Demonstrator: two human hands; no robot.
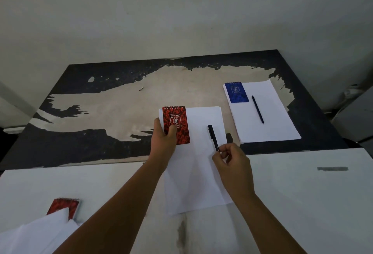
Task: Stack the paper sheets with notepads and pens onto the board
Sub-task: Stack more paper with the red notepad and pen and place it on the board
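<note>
Head view: left hand (163,138) gripping red notepad (176,125), right hand (232,163) pinching black pen (213,137), both over paper sheets (198,173).

board (101,102) sits behind the table (302,193) | middle sheet stack (199,173) straddles both, notepad (177,124) on its left, pen (213,137) on its right | right of it, second stack (270,122) carrying its own notepad (236,92) and pen (258,111) | near-left: third notepad (63,207) behind loose sheets (40,233)

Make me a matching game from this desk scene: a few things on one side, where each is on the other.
Things:
1. red notepad
2. blue notepad
3. black pen
4. second red notepad

Places:
A. pinched by the right hand
B. near left, partly under loose sheets
C. held by the left hand
D. on the far right paper stack

Pairs: 1-C, 2-D, 3-A, 4-B
</note>
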